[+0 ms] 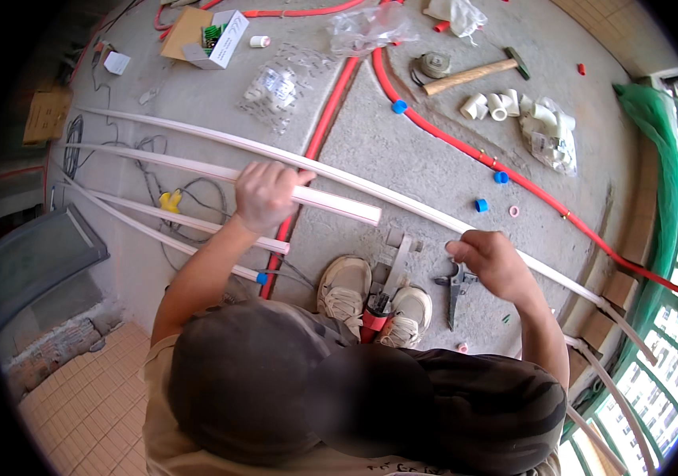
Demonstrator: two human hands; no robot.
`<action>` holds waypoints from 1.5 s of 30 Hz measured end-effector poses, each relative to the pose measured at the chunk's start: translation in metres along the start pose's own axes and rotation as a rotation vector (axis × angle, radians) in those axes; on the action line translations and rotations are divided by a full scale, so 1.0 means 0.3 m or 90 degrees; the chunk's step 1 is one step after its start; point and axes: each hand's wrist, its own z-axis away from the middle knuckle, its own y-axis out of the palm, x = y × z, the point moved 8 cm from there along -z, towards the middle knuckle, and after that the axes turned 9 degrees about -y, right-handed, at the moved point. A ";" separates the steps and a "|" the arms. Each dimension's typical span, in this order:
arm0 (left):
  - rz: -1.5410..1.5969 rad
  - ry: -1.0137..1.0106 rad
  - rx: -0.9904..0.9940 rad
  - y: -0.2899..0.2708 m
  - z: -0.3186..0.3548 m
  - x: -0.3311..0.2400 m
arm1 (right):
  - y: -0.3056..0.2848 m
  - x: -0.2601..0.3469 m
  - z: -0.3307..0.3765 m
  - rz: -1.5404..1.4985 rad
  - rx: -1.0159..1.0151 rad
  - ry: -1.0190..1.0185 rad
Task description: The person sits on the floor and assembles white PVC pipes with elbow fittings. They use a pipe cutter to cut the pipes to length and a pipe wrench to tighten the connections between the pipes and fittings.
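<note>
My left hand (266,197) is closed around a white plastic pipe (343,206) with a thin red stripe, a little back from its cut end. To the right, my right hand (496,263) is curled over a longer white pipe (402,200) that runs across the floor beyond the first one; the fingers' underside is hidden. Between my shoes (345,289) stands a red-bodied tool (376,317) with a flat grey metal bar and round pieces at its tip. Beside it lies a dark pronged metal piece (455,292).
More white pipes (188,216) lie at left among grey cables (212,190). Red pipe (450,141) crosses the concrete floor. Beyond are a hammer (470,75), a tape measure (435,64), white fittings (497,105), bags and an open box (208,38). Green netting (660,151) hangs at right.
</note>
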 end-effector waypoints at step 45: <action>0.119 -0.053 0.191 -0.066 -0.153 0.022 | -0.054 -0.270 0.057 0.134 -0.281 0.073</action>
